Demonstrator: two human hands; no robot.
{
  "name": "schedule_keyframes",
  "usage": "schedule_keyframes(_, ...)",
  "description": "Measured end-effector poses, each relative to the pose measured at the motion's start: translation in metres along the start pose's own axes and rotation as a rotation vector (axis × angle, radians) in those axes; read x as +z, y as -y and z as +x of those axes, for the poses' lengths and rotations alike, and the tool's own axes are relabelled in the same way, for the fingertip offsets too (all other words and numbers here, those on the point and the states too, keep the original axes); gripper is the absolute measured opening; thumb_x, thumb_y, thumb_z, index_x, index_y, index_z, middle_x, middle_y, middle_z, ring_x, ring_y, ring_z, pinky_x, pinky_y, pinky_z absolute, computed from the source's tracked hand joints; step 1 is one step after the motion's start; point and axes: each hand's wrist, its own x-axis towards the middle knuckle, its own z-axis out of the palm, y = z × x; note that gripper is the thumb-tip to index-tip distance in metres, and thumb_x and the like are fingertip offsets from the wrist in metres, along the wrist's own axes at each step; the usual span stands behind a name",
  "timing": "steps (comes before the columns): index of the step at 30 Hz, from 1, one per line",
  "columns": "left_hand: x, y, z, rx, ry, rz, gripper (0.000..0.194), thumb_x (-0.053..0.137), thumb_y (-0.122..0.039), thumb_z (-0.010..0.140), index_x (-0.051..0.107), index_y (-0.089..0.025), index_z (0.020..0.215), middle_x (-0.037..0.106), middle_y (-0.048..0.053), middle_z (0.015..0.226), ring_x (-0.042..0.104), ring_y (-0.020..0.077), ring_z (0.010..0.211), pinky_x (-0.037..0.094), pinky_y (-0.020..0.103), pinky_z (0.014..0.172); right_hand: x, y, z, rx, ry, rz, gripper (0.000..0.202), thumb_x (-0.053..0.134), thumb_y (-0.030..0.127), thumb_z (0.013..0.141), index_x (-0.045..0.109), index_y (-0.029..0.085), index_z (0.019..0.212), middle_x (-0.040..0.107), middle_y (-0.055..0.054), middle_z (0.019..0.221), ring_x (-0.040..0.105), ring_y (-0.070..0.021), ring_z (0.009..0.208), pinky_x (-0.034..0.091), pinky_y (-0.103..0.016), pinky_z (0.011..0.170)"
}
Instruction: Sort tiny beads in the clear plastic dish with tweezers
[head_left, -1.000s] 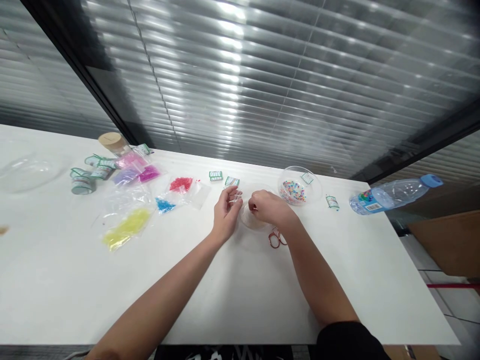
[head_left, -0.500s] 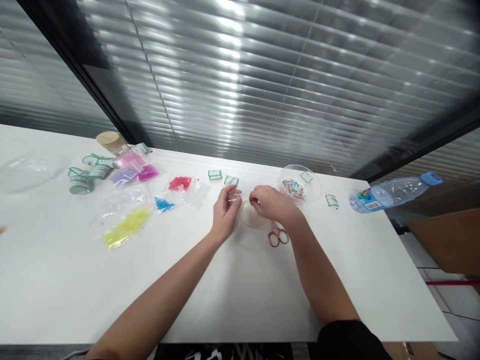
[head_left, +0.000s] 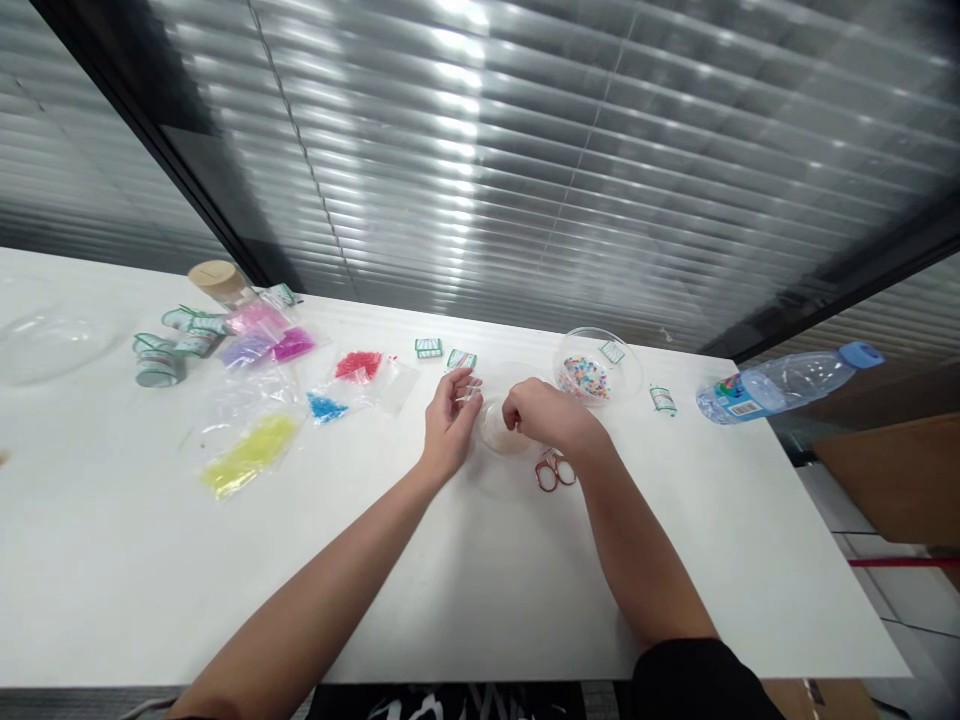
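the work area is a white flat tabletop (head_left: pixel 420 590). a small clear round plastic dish (head_left: pixel 504 442) sits on it between the two hands. the left hand (head_left: pixel 451 425) is positioned at the left side of the dish, fingers curled and a narrow gap between thumb and fingertips; whether it grips anything cannot be told. the right hand (head_left: pixel 546 412) is placed over the right part of the dish, knuckles up, fingers bent inward and drawn close together; its fingertips are partly hidden, so a held item cannot be confirmed. a pair of scissors with copper-coloured ring handles (head_left: pixel 547 477) lies just beside the dish, below the right wrist. a larger clear round plastic bowl (head_left: pixel 638 378), located beyond the right hand, contains small multicoloured beads (head_left: pixel 583 378). to the left of the left hand, small red beads (head_left: pixel 358 366) and small blue beads (head_left: pixel 325 407) lie near each other, with a clear plastic bag of yellow pieces (head_left: pixel 251 457) farther left. a clear plastic bottle with a blue cap and blue label (head_left: pixel 780 387) lies on its side at the right end of the tabletop.
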Motion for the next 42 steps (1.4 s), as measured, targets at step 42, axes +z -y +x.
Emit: schedule_keyframes(42, 0.001, 0.0, 0.0, 0.021, -0.004, -0.028, 0.042, 0.064, -0.037, 0.084, 0.055, -0.02, 0.121, 0.062, 0.007, 0.107, 0.06, 0.0191, 0.101, 0.048, 0.033, 0.089, -0.01, 0.008, -0.014, 0.245, 0.078, -0.008, 0.02, 0.068, 0.007, 0.073, 0.076, 0.015, 0.089, 0.074, -0.012, 0.091, 0.069, -0.0212, 0.078, 0.045, -0.024, 0.059)
